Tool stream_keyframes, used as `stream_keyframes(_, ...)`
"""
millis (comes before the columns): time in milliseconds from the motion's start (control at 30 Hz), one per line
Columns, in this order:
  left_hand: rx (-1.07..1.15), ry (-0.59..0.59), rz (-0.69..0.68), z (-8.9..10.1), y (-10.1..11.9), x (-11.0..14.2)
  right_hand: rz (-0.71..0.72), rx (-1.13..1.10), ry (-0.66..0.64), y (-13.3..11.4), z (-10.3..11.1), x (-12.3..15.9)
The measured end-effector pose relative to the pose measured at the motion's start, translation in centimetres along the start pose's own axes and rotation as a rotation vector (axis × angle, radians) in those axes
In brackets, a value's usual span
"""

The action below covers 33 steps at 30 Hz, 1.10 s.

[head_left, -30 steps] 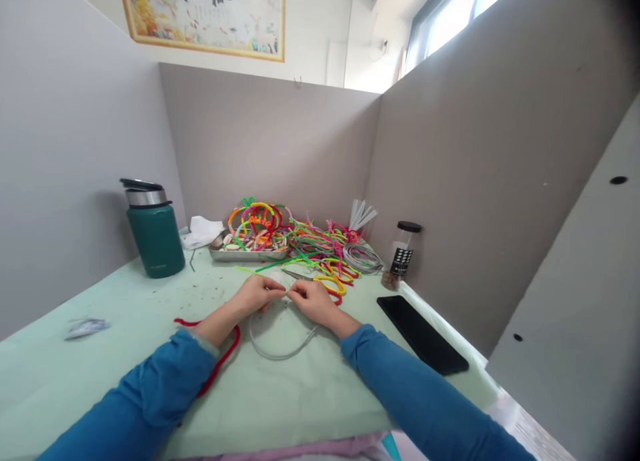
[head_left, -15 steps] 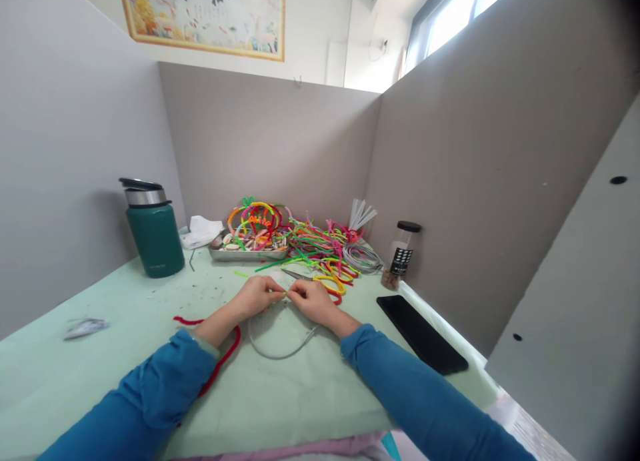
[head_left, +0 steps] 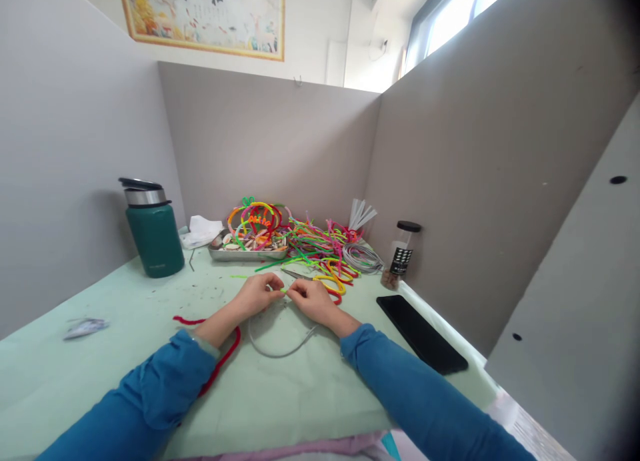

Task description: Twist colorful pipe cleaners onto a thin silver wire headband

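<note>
My left hand (head_left: 257, 294) and my right hand (head_left: 313, 299) meet at the middle of the table, both pinched on a thin green pipe cleaner (head_left: 285, 290) between their fingertips. A grey headband (head_left: 280, 351) curves on the table below the hands, its upper ends hidden by them. A red pipe cleaner (head_left: 220, 357) lies under my left forearm. Both sleeves are blue.
A metal tray (head_left: 247, 253) of finished coloured hoops and a heap of pipe cleaners (head_left: 320, 244) lie at the back. Scissors with yellow handles (head_left: 327, 282), a green flask (head_left: 153, 229), a black-capped jar (head_left: 401, 252), a black phone (head_left: 421, 332) and a small wrapper (head_left: 85, 327) surround the hands.
The green pipe cleaner sticking out left of my hands has grown shorter. The hands stay in nearly the same place, fingers working slightly.
</note>
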<state>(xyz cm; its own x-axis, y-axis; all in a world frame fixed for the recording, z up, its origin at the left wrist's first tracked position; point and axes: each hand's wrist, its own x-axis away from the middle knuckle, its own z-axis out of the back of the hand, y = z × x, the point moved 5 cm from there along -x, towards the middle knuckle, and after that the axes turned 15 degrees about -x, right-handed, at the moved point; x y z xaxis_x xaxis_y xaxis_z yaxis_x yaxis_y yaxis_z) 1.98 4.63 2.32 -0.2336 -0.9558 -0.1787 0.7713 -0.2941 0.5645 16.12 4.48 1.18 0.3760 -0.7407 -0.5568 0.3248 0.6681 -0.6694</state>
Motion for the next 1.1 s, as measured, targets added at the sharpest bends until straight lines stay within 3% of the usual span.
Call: stream_keyframes(1100,-0.122,0.040,-0.099,0.57,0.64,0.07,-0.011,0.010,0.012,0.11,0.08,-0.01)
